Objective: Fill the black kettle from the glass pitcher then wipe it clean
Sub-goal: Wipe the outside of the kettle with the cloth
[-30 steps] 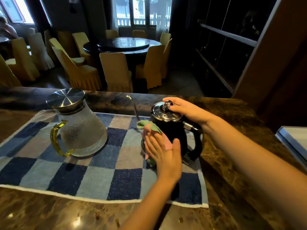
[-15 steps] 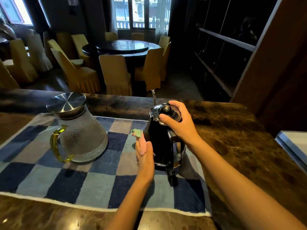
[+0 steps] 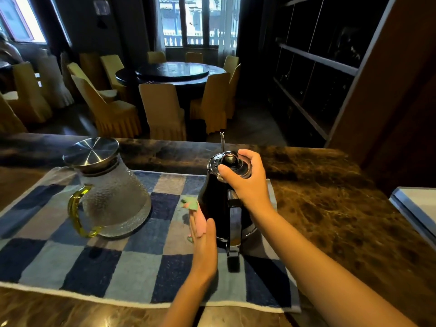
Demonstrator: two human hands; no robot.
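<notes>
Counter (image 3: 330, 208) of brown veined stone carries a soft blue checked towel (image 3: 94, 267); on it the dimpled glass pitcher (image 3: 115, 204), steel lid on, stands left of the glossy black kettle (image 3: 212, 201), apart from it. Filling looks done, since both lids are on; wiping seems under way. Right hand (image 3: 250, 185) curls round the kettle's steel lid; left hand (image 3: 205, 246) presses a small green-pink cloth (image 3: 191, 204), fingers straight, against its left side
</notes>
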